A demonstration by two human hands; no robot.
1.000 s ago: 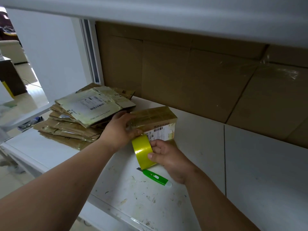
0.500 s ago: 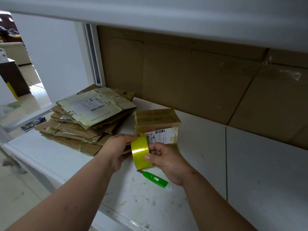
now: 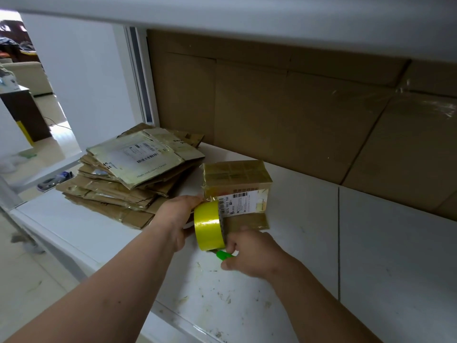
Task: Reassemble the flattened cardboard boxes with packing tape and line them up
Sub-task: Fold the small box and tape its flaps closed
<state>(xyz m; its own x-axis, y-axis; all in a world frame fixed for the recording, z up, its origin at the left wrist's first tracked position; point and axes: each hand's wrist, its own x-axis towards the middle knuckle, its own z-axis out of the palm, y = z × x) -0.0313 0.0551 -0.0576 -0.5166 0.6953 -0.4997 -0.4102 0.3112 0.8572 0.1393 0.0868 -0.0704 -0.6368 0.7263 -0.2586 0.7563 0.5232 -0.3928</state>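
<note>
White table (image 3: 385,243): scuffed and stained top beneath the hands, a seam running front to back to their right.
Cardboard sheets (image 3: 284,115): brown, lining the wall beyond the hands, joined with clear tape toward the upper right.
White shelf (image 3: 247,13): overhead, crossing the whole width.
Window frame (image 3: 141,78): pale, upright, beyond and left of the hands.
White wall (image 3: 81,78): further left.
Doorway (image 3: 22,82): far left, bright, with a dark cabinet (image 3: 22,112) and a pale sofa (image 3: 29,75) beyond.
Tiled floor (image 3: 29,280): light, below and left of the hands.
</note>
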